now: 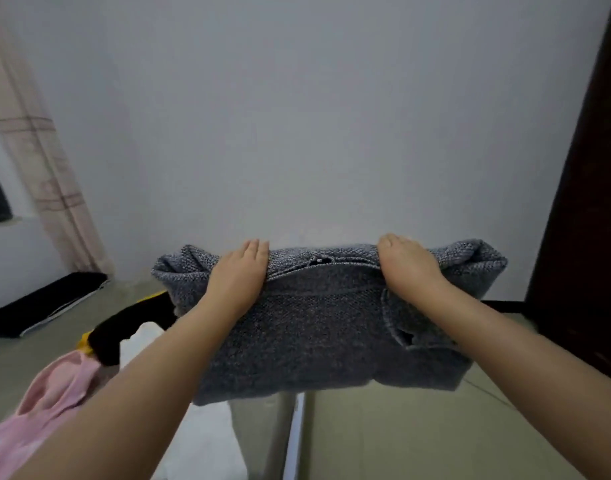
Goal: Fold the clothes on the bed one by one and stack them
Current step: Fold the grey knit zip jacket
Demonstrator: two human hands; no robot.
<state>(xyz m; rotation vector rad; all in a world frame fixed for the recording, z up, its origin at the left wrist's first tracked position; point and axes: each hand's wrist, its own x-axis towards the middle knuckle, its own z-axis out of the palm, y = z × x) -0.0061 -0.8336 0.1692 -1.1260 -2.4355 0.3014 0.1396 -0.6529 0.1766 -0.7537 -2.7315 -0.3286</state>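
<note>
A grey knitted sweater [318, 327], folded into a thick rectangle, is held up above the bed [418, 438] in front of the wall. My left hand [240, 271] grips its top fold left of the collar, fingers over the far side. My right hand [406, 263] grips the top fold right of the collar in the same way. The sweater's lower edge hangs free above the bed. Under my left forearm lie a pink garment [51, 396], a white garment [200, 445] and a black and yellow garment [131, 323].
A black bag or case [44, 303] lies on the bed at the far left, below a curtain [44, 174] and window. A dark wooden wardrobe or door [588, 202] stands at the right edge. A plain white wall [297, 116] is straight ahead.
</note>
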